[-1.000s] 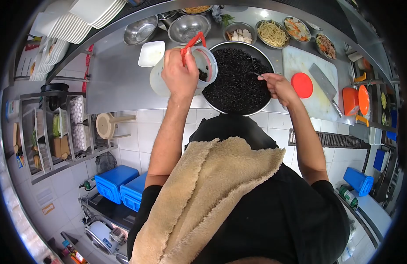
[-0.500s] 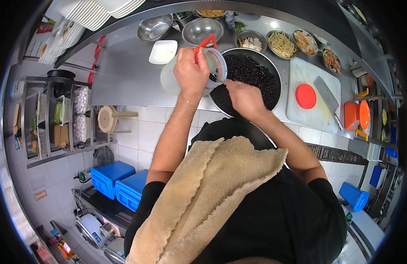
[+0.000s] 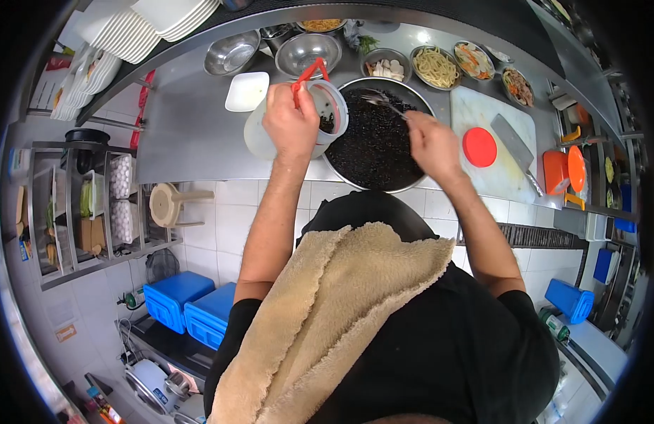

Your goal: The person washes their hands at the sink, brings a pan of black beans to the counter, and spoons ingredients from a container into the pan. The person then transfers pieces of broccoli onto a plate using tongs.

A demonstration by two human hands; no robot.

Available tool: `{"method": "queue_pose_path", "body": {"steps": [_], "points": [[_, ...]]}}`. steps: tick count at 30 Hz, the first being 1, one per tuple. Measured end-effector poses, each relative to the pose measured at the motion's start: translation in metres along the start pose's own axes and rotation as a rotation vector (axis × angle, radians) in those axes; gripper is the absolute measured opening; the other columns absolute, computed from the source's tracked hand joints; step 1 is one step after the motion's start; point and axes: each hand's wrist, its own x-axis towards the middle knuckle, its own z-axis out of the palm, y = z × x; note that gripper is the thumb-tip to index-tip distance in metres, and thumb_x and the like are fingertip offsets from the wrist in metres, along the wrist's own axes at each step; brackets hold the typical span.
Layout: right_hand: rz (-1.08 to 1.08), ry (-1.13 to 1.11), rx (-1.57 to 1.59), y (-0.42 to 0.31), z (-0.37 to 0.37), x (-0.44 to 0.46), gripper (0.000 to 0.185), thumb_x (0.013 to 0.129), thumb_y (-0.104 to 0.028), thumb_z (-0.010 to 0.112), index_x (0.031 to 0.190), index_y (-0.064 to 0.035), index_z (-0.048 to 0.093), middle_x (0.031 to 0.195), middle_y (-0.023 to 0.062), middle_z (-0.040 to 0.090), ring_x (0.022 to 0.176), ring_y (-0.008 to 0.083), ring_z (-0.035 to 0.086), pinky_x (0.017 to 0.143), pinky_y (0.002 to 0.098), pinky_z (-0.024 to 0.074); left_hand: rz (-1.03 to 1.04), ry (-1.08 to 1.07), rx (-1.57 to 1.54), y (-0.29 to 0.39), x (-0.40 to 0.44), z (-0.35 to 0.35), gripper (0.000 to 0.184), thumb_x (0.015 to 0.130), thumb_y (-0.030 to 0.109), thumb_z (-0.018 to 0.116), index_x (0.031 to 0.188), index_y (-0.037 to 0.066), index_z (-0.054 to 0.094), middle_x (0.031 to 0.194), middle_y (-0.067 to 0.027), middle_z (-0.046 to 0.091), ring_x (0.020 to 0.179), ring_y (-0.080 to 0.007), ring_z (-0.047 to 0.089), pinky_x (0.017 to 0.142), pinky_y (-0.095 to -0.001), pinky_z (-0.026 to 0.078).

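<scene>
My left hand [image 3: 290, 119] grips the red handle [image 3: 309, 76] of a translucent plastic jar [image 3: 259, 138]. The jar is tipped on its side, its mouth facing right over the rim of a wide metal pan [image 3: 434, 113]; some dark bits show inside. Dark, glossy grains [image 3: 376, 145], like black rice, fill the pan. Closed around the handle of a metal fork [image 3: 392, 107], my right hand [image 3: 436, 145] is above the pan's right side. The fork's head lies at the upper part of the grains.
Right of the pan, a white cutting board [image 3: 475, 109] bears a red lid [image 3: 479, 147] and a cleaver [image 3: 512, 141]. Bowls of noodles [image 3: 436, 67], mushrooms [image 3: 387, 68] and vegetables [image 3: 474, 60] line the back. A white dish [image 3: 246, 92] and metal bowls [image 3: 231, 53] stand left.
My right hand and the fork have moved from the jar's mouth rightward over the pan. The jar stays tipped in my left hand. The whole view has shifted slightly.
</scene>
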Motion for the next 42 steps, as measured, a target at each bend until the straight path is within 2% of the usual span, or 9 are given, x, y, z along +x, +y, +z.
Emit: {"method": "queue_pose_path", "body": {"steps": [2,6,15,27,30,33,36,39,42], "points": [[0.217,-0.236,-0.221,0.028,-0.01,-0.001,0.023,0.099,-0.015,0.054,0.111,-0.0054,0.072,0.108,0.0197,0.073,0.098,0.0397,0.071,0.081,0.0494,0.0564,0.0,-0.002,0.016,-0.001,0.001,-0.001,0.014,0.093,0.013,0.068,0.087,0.002,0.062,0.088,-0.0131,0.063,0.072,-0.0351,0.064,0.062,-0.0456,0.051],[0.293,-0.375,-0.415,0.082,0.02,0.007,0.028,0.094,-0.014,0.05,0.113,-0.008,0.07,0.101,0.0192,0.073,0.098,0.0404,0.07,0.086,0.0507,0.0556,0.0,-0.015,0.019,0.002,0.003,0.001,0.015,0.093,0.014,0.068,0.086,0.002,0.062,0.087,-0.0129,0.063,0.072,-0.0349,0.064,0.062,-0.0452,0.051],[0.174,-0.608,0.074,0.145,0.065,0.032,0.022,0.095,-0.015,0.057,0.102,-0.0038,0.075,0.103,0.0215,0.074,0.1,0.0402,0.069,0.089,0.047,0.054,0.007,0.002,-0.002,0.002,0.004,0.001,0.015,0.093,0.013,0.068,0.086,0.002,0.062,0.085,-0.0129,0.063,0.071,-0.0346,0.063,0.062,-0.0448,0.05],[0.425,-0.753,0.569,0.141,0.06,0.024,0.023,0.1,-0.014,0.06,0.11,0.0003,0.075,0.101,0.0073,0.076,0.093,0.0162,0.066,0.087,0.0301,0.0504,0.036,-0.026,0.002,0.01,0.002,0.007,0.013,0.093,0.013,0.069,0.087,0.003,0.064,0.086,-0.0123,0.063,0.071,-0.0349,0.063,0.062,-0.0456,0.051],[0.472,-0.741,0.596,0.131,0.053,0.02,0.024,0.101,-0.017,0.061,0.111,-0.0006,0.075,0.093,0.0037,0.072,0.088,0.0135,0.062,0.082,0.0273,0.0484,0.041,-0.027,-0.001,0.011,0.002,0.009,0.013,0.093,0.013,0.068,0.086,0.003,0.063,0.086,-0.0124,0.063,0.071,-0.0351,0.063,0.062,-0.0458,0.05],[0.588,-0.752,0.66,0.111,0.03,0.019,0.026,0.103,-0.023,0.06,0.112,-0.0035,0.075,0.079,-0.0013,0.062,0.072,0.0092,0.054,0.065,0.0254,0.0438,0.049,-0.022,0.007,0.009,0.003,0.01,0.014,0.094,0.014,0.068,0.087,0.003,0.065,0.084,-0.0123,0.064,0.07,-0.0332,0.063,0.063,-0.0441,0.05],[0.719,-0.749,0.792,0.114,0.026,0.01,0.027,0.105,-0.029,0.06,0.114,-0.0078,0.074,0.07,-0.0062,0.046,0.059,0.0054,0.04,0.051,0.0237,0.0308,0.032,-0.039,0.013,0.01,0.004,0.01,0.015,0.095,0.015,0.069,0.088,0.003,0.065,0.082,-0.0124,0.063,0.069,-0.0326,0.063,0.063,-0.0436,0.05],[0.718,-0.693,0.861,0.105,0.017,0.002,0.025,0.106,-0.029,0.058,0.114,-0.0103,0.072,0.069,-0.0087,0.041,0.054,0.004,0.033,0.046,0.0237,0.0231,0.028,-0.052,0.019,0.01,0.005,0.012,0.016,0.095,0.016,0.068,0.087,0.003,0.063,0.087,-0.0135,0.064,0.073,-0.036,0.064,0.065,-0.0463,0.051],[0.733,-0.644,0.887,0.088,-0.002,0.007,0.024,0.105,-0.027,0.058,0.114,-0.0103,0.072,0.069,-0.0094,0.041,0.054,0.0036,0.034,0.047,0.0236,0.0242,0.026,-0.067,0.034,0.012,0.008,0.014,0.018,0.095,0.017,0.067,0.086,0.002,0.062,0.09,-0.0143,0.064,0.076,-0.0383,0.065,0.066,-0.0479,0.053]]}}
